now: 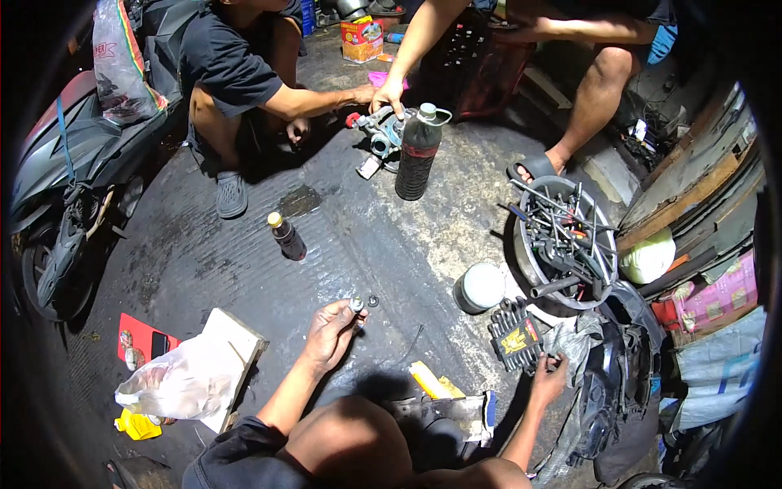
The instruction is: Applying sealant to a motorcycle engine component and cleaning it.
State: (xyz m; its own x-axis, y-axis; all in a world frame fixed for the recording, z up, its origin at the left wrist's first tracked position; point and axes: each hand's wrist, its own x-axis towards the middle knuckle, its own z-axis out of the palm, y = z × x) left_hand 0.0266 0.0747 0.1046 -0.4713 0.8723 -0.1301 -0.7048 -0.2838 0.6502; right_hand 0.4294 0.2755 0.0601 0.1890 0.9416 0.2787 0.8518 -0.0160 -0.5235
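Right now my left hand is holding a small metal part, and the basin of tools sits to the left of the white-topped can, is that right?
Not quite: the head view shows the basin of tools to the right of the white-topped can. Your left hand is indeed holding a small metal part.

A lane of floor runs ahead of the person's left hand, between a small yellow-capped bottle and a tall dark bottle. A white-topped container, a black-and-yellow tool pack and a tool-filled basin crowd the right hand's way forward; a plastic bag blocks the far left.
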